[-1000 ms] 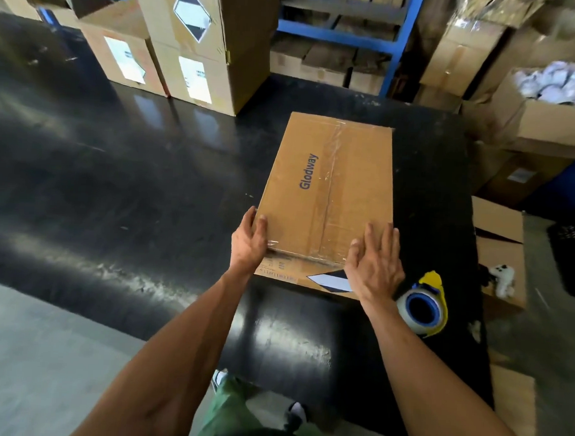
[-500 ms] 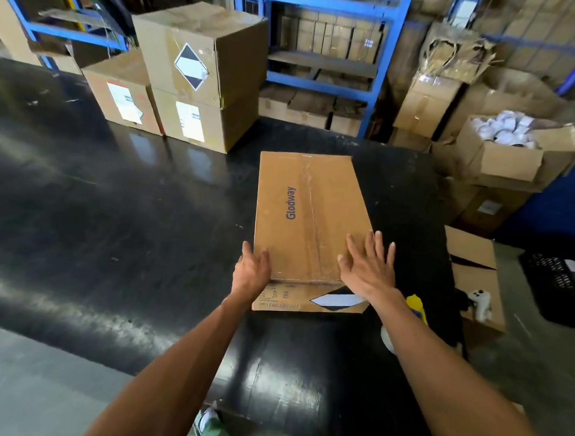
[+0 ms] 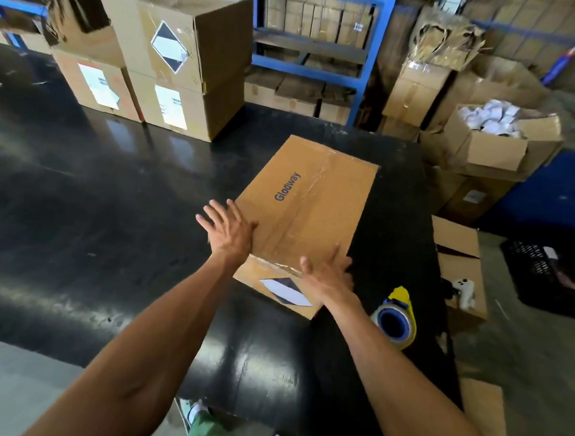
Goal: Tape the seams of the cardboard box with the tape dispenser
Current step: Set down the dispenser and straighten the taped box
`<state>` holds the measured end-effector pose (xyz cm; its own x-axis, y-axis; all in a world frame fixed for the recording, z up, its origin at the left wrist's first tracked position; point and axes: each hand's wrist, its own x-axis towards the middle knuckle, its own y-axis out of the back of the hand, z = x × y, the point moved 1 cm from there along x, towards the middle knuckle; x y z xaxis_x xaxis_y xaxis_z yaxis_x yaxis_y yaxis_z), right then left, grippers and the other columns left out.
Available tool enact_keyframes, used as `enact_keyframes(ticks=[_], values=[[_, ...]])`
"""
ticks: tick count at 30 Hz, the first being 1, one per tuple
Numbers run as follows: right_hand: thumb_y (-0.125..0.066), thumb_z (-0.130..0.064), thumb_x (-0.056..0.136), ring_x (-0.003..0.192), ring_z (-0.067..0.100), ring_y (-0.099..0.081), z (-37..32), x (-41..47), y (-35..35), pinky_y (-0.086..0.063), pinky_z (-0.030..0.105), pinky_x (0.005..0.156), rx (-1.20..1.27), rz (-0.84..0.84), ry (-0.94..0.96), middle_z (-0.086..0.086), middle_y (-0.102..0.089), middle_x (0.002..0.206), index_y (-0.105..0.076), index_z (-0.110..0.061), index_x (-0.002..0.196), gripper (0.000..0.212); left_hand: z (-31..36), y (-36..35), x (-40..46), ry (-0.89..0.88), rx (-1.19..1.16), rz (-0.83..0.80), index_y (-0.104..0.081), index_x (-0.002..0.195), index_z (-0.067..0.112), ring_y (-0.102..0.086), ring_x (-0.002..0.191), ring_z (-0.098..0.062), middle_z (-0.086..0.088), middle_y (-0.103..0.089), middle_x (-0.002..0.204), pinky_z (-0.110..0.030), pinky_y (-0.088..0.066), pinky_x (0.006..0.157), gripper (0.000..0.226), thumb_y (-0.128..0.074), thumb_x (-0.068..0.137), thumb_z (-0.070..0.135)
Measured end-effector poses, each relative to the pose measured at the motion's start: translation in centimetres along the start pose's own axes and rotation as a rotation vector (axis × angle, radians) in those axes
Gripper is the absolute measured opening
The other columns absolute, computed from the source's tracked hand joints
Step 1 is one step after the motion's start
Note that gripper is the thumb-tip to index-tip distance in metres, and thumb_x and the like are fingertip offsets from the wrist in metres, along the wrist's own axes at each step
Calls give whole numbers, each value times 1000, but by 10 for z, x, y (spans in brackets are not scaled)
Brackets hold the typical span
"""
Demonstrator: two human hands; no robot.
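A flat brown cardboard box [image 3: 316,199] marked "Glodway" lies on the black table [image 3: 114,230], turned at an angle, with clear tape along its middle seam. My left hand [image 3: 229,231] rests flat with spread fingers against the box's near left edge. My right hand [image 3: 326,275] lies flat on the near right corner of the top. Neither hand grips anything. The tape dispenser [image 3: 395,318], yellow with a blue-cored tape roll, sits on the table just right of my right forearm.
Stacked labelled cartons [image 3: 174,64] stand at the table's far left. Blue shelving [image 3: 320,48] with boxes lies behind. To the right are an open carton of white items [image 3: 500,135], a low carton [image 3: 459,258] and a black crate [image 3: 547,278].
The box has been turned clockwise, so it now lies at an angle. My left hand slid up the left edge and opened flat. The dispenser is back in full view.
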<state>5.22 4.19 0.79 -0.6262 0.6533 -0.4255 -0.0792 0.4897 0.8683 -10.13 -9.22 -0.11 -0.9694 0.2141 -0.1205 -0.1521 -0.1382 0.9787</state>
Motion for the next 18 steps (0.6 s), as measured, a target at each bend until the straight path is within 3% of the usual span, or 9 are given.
enact_keyframes(ticks=[3,5,7,10,13,16,18], values=[[-35,-53,98,136,42,-32,-16,-15,6,-34,46,107,-15,-112,179,26,-26,152,-15,-5,153,76,21,-6,-20,-6,-111,-8,0,155,6,19,146,-45,-24,26,158,-65,15,111,80,-33,99,53],[-39,-55,95,133,41,-37,-19,-3,28,-35,46,105,-55,-47,162,23,-33,147,-36,-15,148,66,28,-19,-37,35,-219,-22,1,155,8,25,145,-43,-19,31,157,-64,15,111,86,-30,95,61],[-33,-58,96,143,40,-19,-16,25,49,-26,48,112,-99,74,141,22,-16,156,-29,-22,152,67,25,-32,-46,112,-317,-60,1,155,7,26,145,-40,-19,31,157,-66,7,113,90,-26,94,67],[-15,-57,99,149,30,15,-5,65,51,2,51,119,-260,51,322,11,13,164,0,-26,157,67,16,-40,-45,79,-348,-38,4,155,3,25,145,-42,-24,25,158,-59,-3,117,91,-24,96,67],[-9,-52,102,149,25,16,1,71,21,1,51,121,-209,68,397,6,15,164,7,-24,156,63,5,-35,-30,-5,-321,-52,6,154,1,28,143,-44,-27,25,157,-56,4,118,90,-22,97,65],[-9,-52,101,150,26,14,-13,60,1,0,51,121,-157,139,310,6,14,164,6,-22,156,64,-18,-33,-2,-109,-189,-115,10,153,1,31,141,-44,-28,27,156,-54,15,116,95,-11,93,71],[-8,-55,100,149,29,14,-26,46,-6,3,52,120,-148,116,255,10,17,163,7,-21,156,67,-37,-25,20,-191,-100,-148,9,154,3,30,142,-43,-28,25,157,-56,14,118,102,-2,86,78]])
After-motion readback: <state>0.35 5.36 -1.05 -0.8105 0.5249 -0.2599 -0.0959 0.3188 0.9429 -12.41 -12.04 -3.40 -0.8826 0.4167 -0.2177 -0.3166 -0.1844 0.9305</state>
